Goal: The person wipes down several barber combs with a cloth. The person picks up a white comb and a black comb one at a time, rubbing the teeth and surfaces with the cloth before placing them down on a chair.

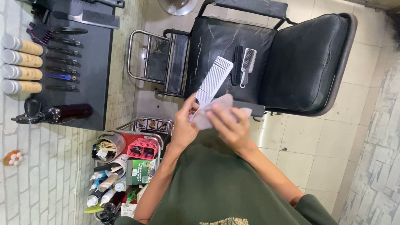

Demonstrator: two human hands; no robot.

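**Comb and cloth held above the black chair**

The left hand (184, 127) is clamped on the handle end of a white comb (213, 81), whose teeth reach out over the chair (266, 58) seat. The right hand (231, 127) presses a pale cloth (216, 109) against the comb's lower end, fingers closed on it. Left of the hands stands a wire cart (137, 137) crowded with bottles, a pink basket (143, 148) and a green box (141, 171). On the chair seat lie a black comb (238, 64) and a grey brush (248, 62), beside each other. Open tiled floor (321, 146) runs right of the chair. Farther left of the chair, a black bench (89, 62) carries four tan-labelled cans (21, 62), clips and a dark spray bottle (58, 113).
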